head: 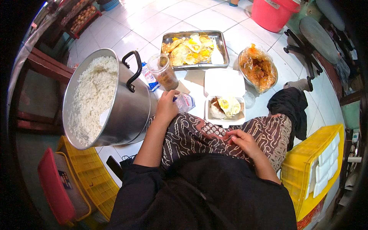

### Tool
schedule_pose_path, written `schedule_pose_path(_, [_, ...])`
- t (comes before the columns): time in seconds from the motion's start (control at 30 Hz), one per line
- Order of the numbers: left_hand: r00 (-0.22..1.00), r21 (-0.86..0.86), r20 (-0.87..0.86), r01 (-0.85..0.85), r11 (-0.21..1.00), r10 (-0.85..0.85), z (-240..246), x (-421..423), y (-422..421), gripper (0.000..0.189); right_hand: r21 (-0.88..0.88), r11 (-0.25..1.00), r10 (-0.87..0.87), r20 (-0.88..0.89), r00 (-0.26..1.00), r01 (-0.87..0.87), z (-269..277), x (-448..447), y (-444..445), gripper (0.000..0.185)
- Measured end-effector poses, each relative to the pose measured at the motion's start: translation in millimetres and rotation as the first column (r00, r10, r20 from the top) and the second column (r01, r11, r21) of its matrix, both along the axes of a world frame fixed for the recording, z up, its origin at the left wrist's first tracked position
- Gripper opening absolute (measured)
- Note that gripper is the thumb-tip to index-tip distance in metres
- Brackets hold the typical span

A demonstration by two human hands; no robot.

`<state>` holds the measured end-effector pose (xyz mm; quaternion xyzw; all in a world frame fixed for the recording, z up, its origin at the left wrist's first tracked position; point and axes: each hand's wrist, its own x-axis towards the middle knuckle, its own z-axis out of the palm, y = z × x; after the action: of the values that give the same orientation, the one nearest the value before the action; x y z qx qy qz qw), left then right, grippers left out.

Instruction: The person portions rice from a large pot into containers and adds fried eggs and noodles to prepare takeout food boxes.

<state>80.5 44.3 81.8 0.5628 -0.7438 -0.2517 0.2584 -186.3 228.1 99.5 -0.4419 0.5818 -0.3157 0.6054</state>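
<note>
My left hand (169,105) touches a clear plastic packet with blue and red print (185,102); whether its fingers grip it is hard to tell. My right hand (243,141) rests on the patterned cloth over my lap, fingers loosely apart, holding nothing. In front of me stands an open white foam box (225,122) with rice, a fried egg (229,106) and a brown topping. A large metal pot of cooked rice (95,95) is at the left, a white utensil partly showing inside. A clear jar of brown food (165,74) leans between pot and box.
Behind lie a metal tray (198,66) of fried eggs with a white rice paddle (217,54) and a bowl with plastic-wrapped reddish food (257,69). A yellow crate (296,169) with foam boxes stands right; another yellow crate (89,175) is lower left. A red bucket (271,14) stands farther back.
</note>
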Motion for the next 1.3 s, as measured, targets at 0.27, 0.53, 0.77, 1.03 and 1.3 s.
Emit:
schedule_pose_path(0.27, [0.931,0.215,-0.324,-0.102,0.971,0.169,5,-10,-21,0.03,-0.465,0.848,-0.022,-0.511,0.859,-0.254,4,58,-81,0.043])
schedule_pose_path(0.53, [0.988,0.1,-0.123,-0.077,0.992,0.089,-19,7,-21,0.025,-0.587,0.757,-0.092,-0.532,0.842,-0.288,-54,137,-148,0.057])
schedule_pose_path(0.77, [0.941,0.217,0.339,-0.097,0.971,0.019,-21,14,-21,0.023,-0.504,0.861,-0.229,-0.498,0.836,-0.065,-40,80,-171,0.018])
schedule_pose_path(1.03, [0.828,0.176,0.487,0.218,0.96,-0.278,-38,-18,-13,0.035,-0.369,0.712,-0.128,-0.905,0.405,-0.598,-67,66,-275,0.017])
schedule_pose_path(1.3, [0.833,0.699,0.392,0.007,0.715,-0.391,-49,-25,-40,0.048,-0.016,0.636,0.132,-0.983,0.129,-0.772,-119,98,-300,0.021])
